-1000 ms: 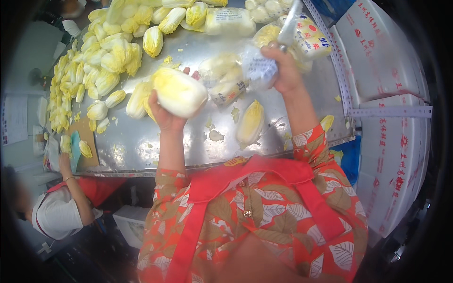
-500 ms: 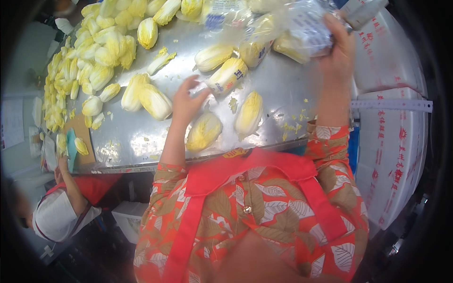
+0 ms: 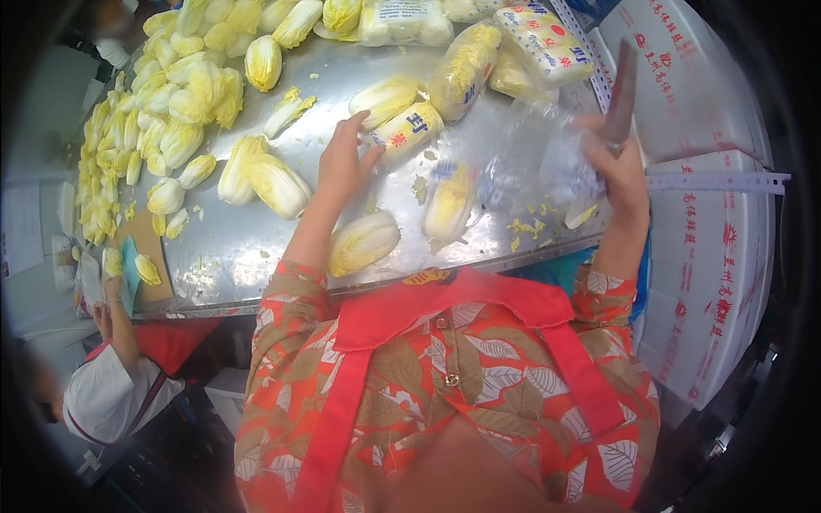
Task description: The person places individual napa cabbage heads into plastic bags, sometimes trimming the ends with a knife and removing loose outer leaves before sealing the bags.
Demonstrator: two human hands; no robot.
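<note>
Metal table (image 3: 231,248) bears piled cabbages (image 3: 180,137). Your left hand (image 3: 345,167): fingers spread at wrapped cabbage (image 3: 406,132), contact unclear. Your right hand (image 3: 623,171) grasps knife (image 3: 622,94), blurred clear bag (image 3: 539,158). Step likely bagging; next move calls for opening bag toward bare cabbage (image 3: 365,244), table's near edge.

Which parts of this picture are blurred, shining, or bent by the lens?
Head view: the right hand, blade-shaped tool and clear plastic bag look smeared; head view: bright glare on the metal table, whose near edge curves; head view: black, rounded corners.
</note>
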